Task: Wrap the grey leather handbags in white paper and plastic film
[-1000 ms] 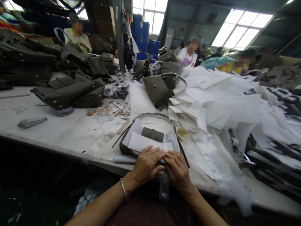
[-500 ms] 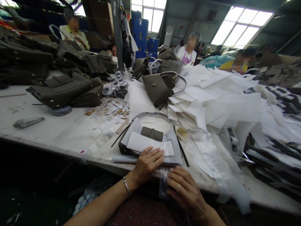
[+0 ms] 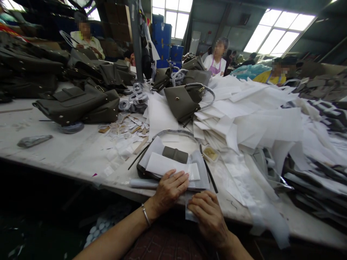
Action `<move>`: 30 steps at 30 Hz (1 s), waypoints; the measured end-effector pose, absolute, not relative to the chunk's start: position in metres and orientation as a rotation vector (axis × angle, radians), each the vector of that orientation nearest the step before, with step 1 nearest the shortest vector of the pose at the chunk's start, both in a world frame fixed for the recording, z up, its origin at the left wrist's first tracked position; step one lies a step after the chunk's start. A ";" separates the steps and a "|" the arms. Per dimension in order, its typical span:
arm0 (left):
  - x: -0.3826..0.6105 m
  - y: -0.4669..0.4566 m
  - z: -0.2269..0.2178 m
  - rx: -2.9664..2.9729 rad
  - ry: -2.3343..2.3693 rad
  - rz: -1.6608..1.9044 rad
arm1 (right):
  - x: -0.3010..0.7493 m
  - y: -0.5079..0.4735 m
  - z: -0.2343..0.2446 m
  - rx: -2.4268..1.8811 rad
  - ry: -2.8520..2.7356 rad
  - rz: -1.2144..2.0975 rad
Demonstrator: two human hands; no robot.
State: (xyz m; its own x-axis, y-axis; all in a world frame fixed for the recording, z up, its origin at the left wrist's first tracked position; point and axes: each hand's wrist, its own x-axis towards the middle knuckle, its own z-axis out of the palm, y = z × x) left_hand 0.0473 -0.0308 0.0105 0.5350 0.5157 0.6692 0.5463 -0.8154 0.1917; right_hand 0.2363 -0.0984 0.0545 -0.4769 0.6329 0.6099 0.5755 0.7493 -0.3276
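A grey handbag lies flat at the near table edge, partly wrapped in white paper sheets. My left hand rests flat on the paper at the bag's near side, fingers stretched out. My right hand is just below the table edge, fingers curled and pinching a small clear plastic bag. Thin black straps run along both sides of the handbag.
A big heap of white paper sheets covers the right of the table. Grey handbags are stacked at the left and another stands at centre. Small tags lie scattered. Other people sit across the table.
My right hand has come off the wrapped handbag, dropped below the table edge and taken hold of the small clear plastic bag. My left hand has stayed on the paper.
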 end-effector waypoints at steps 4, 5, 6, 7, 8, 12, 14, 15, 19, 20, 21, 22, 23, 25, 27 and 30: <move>0.048 -0.032 0.009 -2.724 -0.918 -1.141 | 0.235 -0.098 0.071 -0.914 -2.231 0.172; 0.048 -0.032 0.009 -2.721 -0.919 -1.142 | 0.235 -0.094 0.075 -0.920 -2.237 0.161; 0.049 -0.033 0.009 -2.719 -0.926 -1.146 | 0.235 -0.089 0.079 -0.930 -2.240 0.145; 0.049 -0.033 0.009 -2.717 -0.935 -1.156 | 0.234 -0.082 0.082 -0.947 -2.239 0.129; 0.050 -0.034 0.010 -2.712 -0.948 -1.178 | 0.234 -0.074 0.085 -0.973 -2.237 0.117; 0.052 -0.038 0.017 -2.745 -1.056 -1.303 | 0.234 -0.042 0.083 -1.168 -2.204 0.197; 0.052 -0.040 0.022 -2.803 -1.124 -1.339 | 0.237 -0.029 0.077 -1.273 -2.157 0.352; 0.052 -0.040 0.025 -2.825 -1.151 -1.354 | 0.238 -0.025 0.074 -1.319 -2.119 0.445; 0.051 -0.040 0.030 -2.813 -1.168 -1.391 | 0.241 -0.013 0.065 -1.470 -1.958 0.698; 0.051 -0.039 0.030 -2.815 -1.150 -1.366 | 0.241 -0.012 0.063 -1.497 -1.932 0.720; 0.051 -0.039 0.029 -2.824 -1.127 -1.325 | 0.241 -0.010 0.062 -1.519 -1.910 0.735; 0.050 -0.039 0.029 -2.838 -1.105 -1.273 | 0.241 -0.009 0.061 -1.538 -1.891 0.749; 0.050 -0.038 0.028 -2.850 -1.088 -1.220 | 0.241 -0.008 0.059 -1.554 -1.871 0.764; 0.049 -0.038 0.026 -2.860 -1.068 -1.136 | 0.241 -0.007 0.057 -1.578 -1.831 0.799; 0.049 -0.038 0.023 -2.843 -1.051 -1.113 | 0.241 -0.006 0.054 -1.594 -1.797 0.828; 0.048 -0.037 0.020 -2.793 -0.971 -1.180 | 0.241 -0.005 0.052 -1.596 -1.782 0.837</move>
